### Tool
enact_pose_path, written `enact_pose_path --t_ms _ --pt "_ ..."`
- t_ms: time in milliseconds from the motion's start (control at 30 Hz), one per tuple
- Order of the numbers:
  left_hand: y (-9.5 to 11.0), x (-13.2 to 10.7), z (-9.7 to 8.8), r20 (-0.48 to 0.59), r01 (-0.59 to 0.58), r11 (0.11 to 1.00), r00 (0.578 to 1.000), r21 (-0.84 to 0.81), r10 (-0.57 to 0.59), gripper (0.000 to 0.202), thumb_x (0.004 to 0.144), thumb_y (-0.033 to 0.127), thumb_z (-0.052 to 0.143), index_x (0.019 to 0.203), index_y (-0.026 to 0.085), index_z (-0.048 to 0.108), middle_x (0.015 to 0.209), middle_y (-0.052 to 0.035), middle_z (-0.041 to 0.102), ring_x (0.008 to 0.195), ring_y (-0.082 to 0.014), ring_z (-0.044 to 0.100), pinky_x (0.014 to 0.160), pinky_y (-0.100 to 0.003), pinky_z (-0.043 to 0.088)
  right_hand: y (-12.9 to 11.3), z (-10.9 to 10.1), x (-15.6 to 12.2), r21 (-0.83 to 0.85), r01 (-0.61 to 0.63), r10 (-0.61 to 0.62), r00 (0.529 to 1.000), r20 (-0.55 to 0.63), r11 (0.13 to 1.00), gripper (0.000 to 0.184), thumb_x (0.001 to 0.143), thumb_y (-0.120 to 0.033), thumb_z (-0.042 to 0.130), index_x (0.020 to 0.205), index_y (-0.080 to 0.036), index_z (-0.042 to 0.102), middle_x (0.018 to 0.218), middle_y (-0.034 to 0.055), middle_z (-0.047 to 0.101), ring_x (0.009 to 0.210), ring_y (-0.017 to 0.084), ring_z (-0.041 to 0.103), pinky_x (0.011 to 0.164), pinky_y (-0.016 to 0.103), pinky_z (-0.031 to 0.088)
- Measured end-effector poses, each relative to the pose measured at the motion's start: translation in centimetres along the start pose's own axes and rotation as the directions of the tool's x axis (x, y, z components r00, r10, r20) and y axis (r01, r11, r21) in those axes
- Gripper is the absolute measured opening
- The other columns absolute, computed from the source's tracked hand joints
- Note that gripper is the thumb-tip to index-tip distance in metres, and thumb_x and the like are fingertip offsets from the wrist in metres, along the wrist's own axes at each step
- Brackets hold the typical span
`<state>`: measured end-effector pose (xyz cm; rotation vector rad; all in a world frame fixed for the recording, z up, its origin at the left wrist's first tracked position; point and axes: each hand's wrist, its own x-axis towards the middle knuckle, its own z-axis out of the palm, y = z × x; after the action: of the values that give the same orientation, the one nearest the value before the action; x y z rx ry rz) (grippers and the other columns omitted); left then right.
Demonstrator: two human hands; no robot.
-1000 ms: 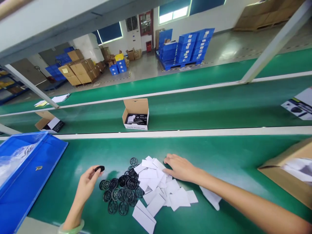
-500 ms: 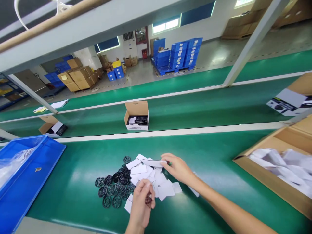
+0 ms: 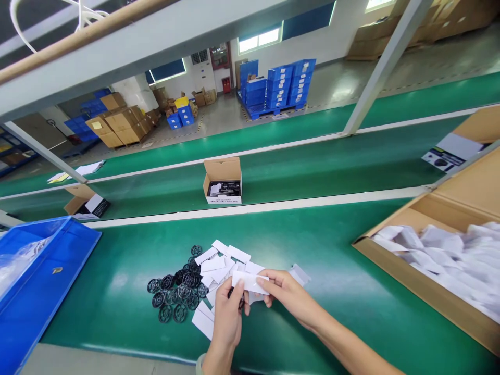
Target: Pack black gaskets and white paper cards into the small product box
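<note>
My left hand (image 3: 227, 317) and my right hand (image 3: 288, 297) meet above the green bench, close to me. My right hand pinches a small white paper packet (image 3: 250, 282). My left hand is closed on a black round ring part (image 3: 239, 299), held right against the packet's underside. Behind them lies a loose pile of white packets (image 3: 219, 263). Beside that pile, to the left, is a heap of black ring parts (image 3: 175, 291).
A blue bin (image 3: 47, 281) sits at the left. A big cardboard box of white packets (image 3: 441, 250) stands at the right. On the belt behind are an open carton (image 3: 222, 180), another (image 3: 84, 204) at the left, and a printed box (image 3: 449, 152) at the right.
My left hand carried a black ring from the left side over to the middle. My right hand lifted one white packet off the pile and brought it to the left hand.
</note>
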<state>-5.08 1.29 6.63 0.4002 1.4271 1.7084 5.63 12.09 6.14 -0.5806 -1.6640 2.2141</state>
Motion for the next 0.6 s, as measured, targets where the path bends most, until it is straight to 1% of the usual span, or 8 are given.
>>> enact_pose_path --t_ms 33,100,233,300,367,433,533,600 --pt "0.0 -0.1 0.0 0.011 -0.005 1.000 1.000 0.018 0.005 0.041 0.074 0.053 0.072 0.077 0.013 0.062 0.055 0.0033 0.044 0.049 -0.0090 0.035 0.041 -0.020 0.030 0.1 0.0 -0.1 0.014 -0.006 0.006 1.000 -0.009 1.000 0.049 0.083 -0.065 0.062 0.078 -0.016 0.061 0.063 0.0020 0.058 0.052 0.016 0.050 0.052 0.027 0.039" --pt "-0.1 -0.3 -0.1 0.003 -0.021 0.998 1.000 0.058 0.021 0.040 0.074 0.052 0.072 0.076 0.013 0.063 0.056 0.0025 0.045 0.050 -0.0095 0.036 0.041 -0.020 0.030 0.3 0.0 -0.2 -0.009 0.018 -0.018 1.000 -0.025 1.000 0.050 0.083 -0.066 0.061 0.079 -0.016 0.062 0.062 0.0019 0.058 0.052 0.017 0.051 0.052 0.027 0.041" --pt "-0.7 -0.6 -0.1 -0.064 -0.033 0.996 0.997 0.084 0.038 0.040 0.072 0.052 0.073 0.074 0.014 0.061 0.055 0.0034 0.044 0.049 -0.0090 0.036 0.040 -0.019 0.030 0.5 0.3 -0.7 -0.180 0.114 -0.128 0.989 -0.069 0.977 0.046 0.087 -0.064 0.055 0.083 -0.019 0.064 0.059 0.0004 0.055 0.055 0.020 0.052 0.055 0.030 0.042" --pt "-1.1 -0.7 -0.2 -0.062 -0.016 0.996 0.998 0.092 0.022 0.042 0.070 0.054 0.075 0.073 0.014 0.062 0.056 0.0026 0.047 0.048 -0.0092 0.038 0.040 -0.019 0.031 0.5 0.4 -1.0 -0.262 0.141 -0.170 0.981 -0.093 0.955 0.041 0.090 -0.059 0.052 0.086 -0.020 0.065 0.061 0.0005 0.056 0.059 0.021 0.053 0.057 0.031 0.040" --pt "-1.5 -0.6 -0.2 -0.062 0.000 0.995 0.998 0.101 0.006 0.045 0.067 0.056 0.076 0.072 0.013 0.063 0.057 0.0010 0.050 0.048 -0.0097 0.040 0.039 -0.020 0.031 0.4 0.6 -1.3 -0.314 0.153 -0.189 0.978 -0.088 0.937 0.038 0.092 -0.055 0.050 0.086 -0.021 0.066 0.066 0.0010 0.059 0.061 0.022 0.052 0.057 0.031 0.039" --pt "-1.8 -0.6 -0.3 -0.074 -0.015 0.992 0.997 0.125 0.025 0.046 0.067 0.057 0.076 0.072 0.012 0.064 0.057 -0.0002 0.052 0.048 -0.0096 0.041 0.039 -0.020 0.031 0.4 0.7 -1.6 -0.328 0.152 -0.183 0.981 -0.065 0.932 0.037 0.092 -0.054 0.050 0.085 -0.021 0.067 0.070 0.0015 0.061 0.062 0.021 0.052 0.057 0.030 0.038" --pt "-1.9 -0.5 -0.4 -0.075 -0.058 0.983 0.995 0.177 0.072 0.046 0.069 0.056 0.074 0.070 0.012 0.064 0.058 -0.0008 0.053 0.047 -0.0090 0.041 0.040 -0.020 0.031 0.5 0.8 -1.8 -0.296 0.134 -0.156 0.986 -0.054 0.946 0.038 0.092 -0.054 0.051 0.086 -0.020 0.066 0.068 0.0013 0.060 0.060 0.021 0.052 0.056 0.030 0.038" --pt "-1.7 -0.5 -0.3 -0.061 -0.029 0.985 0.997 0.168 0.040 0.047 0.068 0.058 0.075 0.070 0.012 0.064 0.057 -0.0008 0.053 0.047 -0.0091 0.041 0.040 -0.019 0.031 0.7 0.6 -1.7 -0.263 0.125 -0.143 0.988 -0.053 0.957 0.038 0.091 -0.055 0.053 0.086 -0.019 0.066 0.068 0.0015 0.060 0.060 0.021 0.053 0.056 0.029 0.040"
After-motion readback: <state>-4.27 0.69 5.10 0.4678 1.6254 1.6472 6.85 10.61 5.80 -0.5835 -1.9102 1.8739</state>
